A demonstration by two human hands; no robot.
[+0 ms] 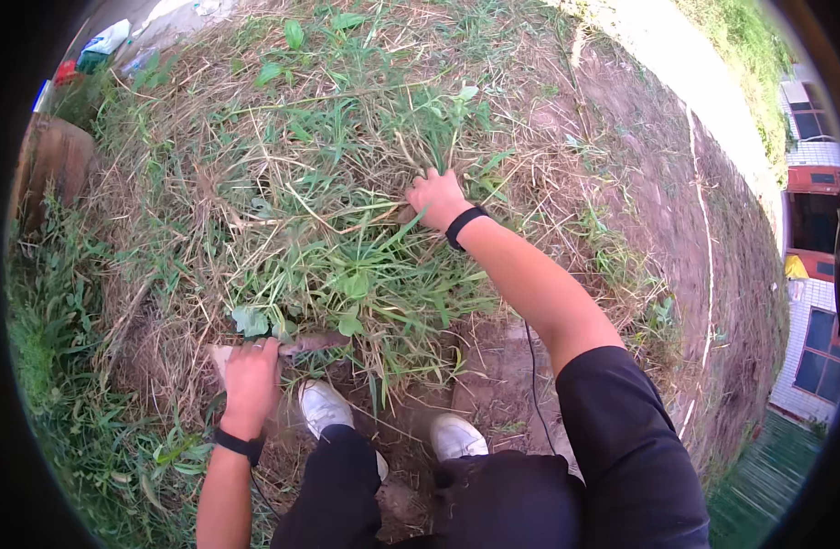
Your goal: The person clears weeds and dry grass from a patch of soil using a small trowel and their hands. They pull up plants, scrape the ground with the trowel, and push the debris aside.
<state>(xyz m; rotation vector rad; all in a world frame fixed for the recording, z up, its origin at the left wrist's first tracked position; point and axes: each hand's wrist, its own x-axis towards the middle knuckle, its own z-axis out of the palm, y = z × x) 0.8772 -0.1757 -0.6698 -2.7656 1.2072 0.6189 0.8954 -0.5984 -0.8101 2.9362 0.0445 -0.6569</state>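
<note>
My right hand (437, 198) reaches out ahead with its fingers closed round a tuft of green grass (435, 142), low in the weeds. Nearer to me and to the left, my left hand (252, 377) is wrapped round a short-handled tool (220, 358). One pale end of it sticks out left of the fist, and a dull brownish length runs right toward the weeds. Leaves partly cover that length, so the tool's exact kind is unclear. Between the hands lies a thick patch of mixed green weeds and dry straw (347, 265).
My white shoes (325, 407) stand on bare soil just behind the weeds. A rusty-brown rounded object (58, 165) is at the far left. Bags (107, 38) lie at the upper left. A pale line (706, 247) crosses bare ground at right, with a building (818, 339) beyond. Thin black cables hang by both arms.
</note>
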